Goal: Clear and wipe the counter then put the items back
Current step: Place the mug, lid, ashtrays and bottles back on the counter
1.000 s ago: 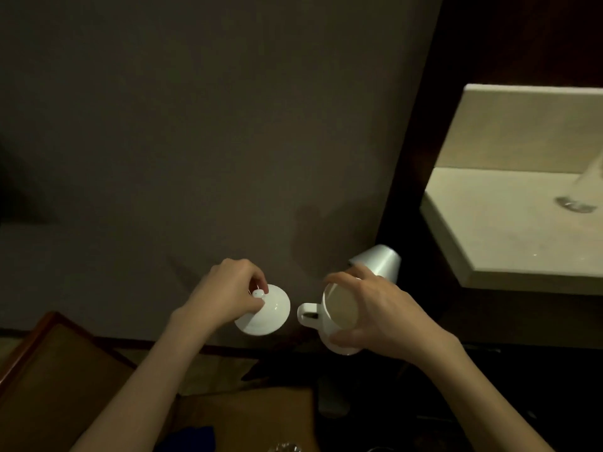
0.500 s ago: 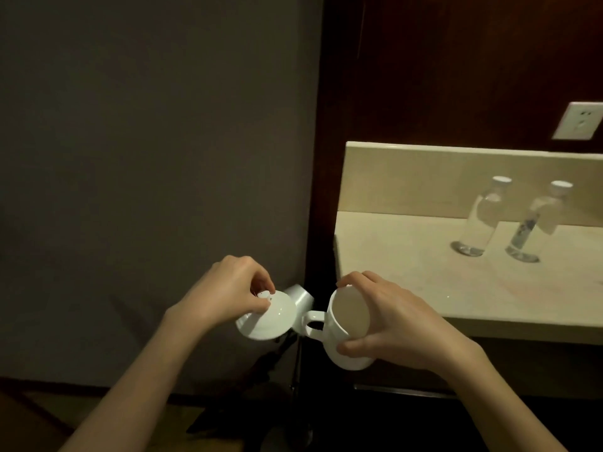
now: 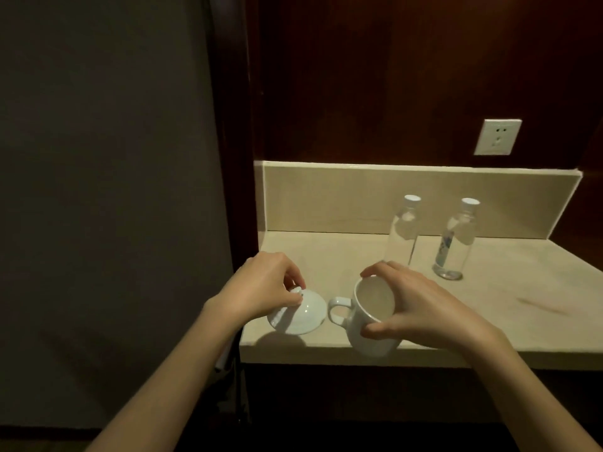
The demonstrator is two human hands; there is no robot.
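Note:
My left hand [image 3: 261,288] pinches the knob of a white ceramic lid [image 3: 298,316], held tilted just over the front left corner of the beige counter [image 3: 326,256]. My right hand [image 3: 421,308] grips a white mug [image 3: 368,321] by its rim and side, tilted with its mouth toward me and its handle pointing left at the lid. The mug hangs at the counter's front edge. Two clear water bottles with white caps, one [image 3: 403,233] behind my right hand and the other [image 3: 455,239] further right, stand upright on the counter.
A beige backsplash [image 3: 359,197] runs along the back of the counter beneath dark wood panelling. A white wall socket [image 3: 497,137] sits upper right. A grey wall [image 3: 98,190] fills the left. Below the counter it is dark.
The view has swung right from the grey wall to the counter. Both hands, still holding the lid and the mug, now hover over the counter's front edge.

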